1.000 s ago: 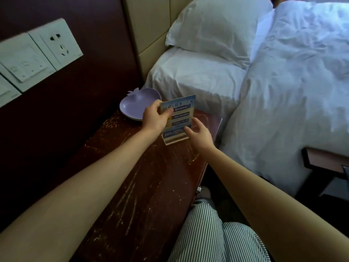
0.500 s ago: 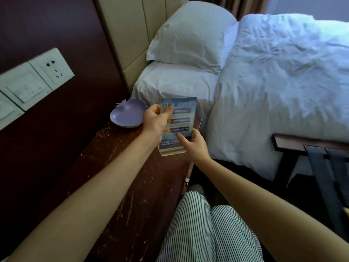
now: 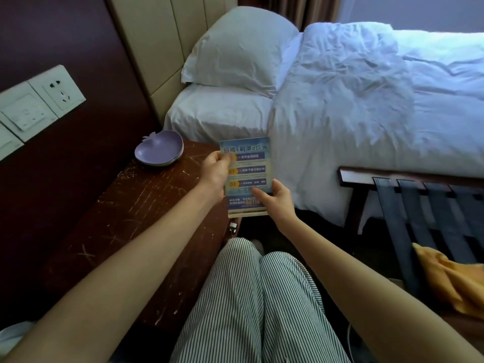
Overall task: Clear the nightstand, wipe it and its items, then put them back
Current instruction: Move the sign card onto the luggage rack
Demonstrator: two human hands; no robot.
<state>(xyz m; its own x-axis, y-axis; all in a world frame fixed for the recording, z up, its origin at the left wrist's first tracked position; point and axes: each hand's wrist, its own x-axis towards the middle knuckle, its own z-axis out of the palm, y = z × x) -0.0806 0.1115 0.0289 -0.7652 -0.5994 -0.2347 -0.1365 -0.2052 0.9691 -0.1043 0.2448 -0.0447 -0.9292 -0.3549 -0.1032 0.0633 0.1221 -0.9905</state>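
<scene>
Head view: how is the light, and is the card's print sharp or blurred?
Head view: dim, bluish light, the bed brightest and the nightstand dark; the card, held by the left hand and right hand, shows a legible headline but soft small print; wide-angle distortion bends the frame's edges.

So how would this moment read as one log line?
left hand: grips card top; right hand: grips card bottom; card: in air beside nightstand; purple dish: on nightstand

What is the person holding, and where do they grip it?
A blue sign card: left hand pinches its upper left edge, right hand holds its lower right edge.
</scene>
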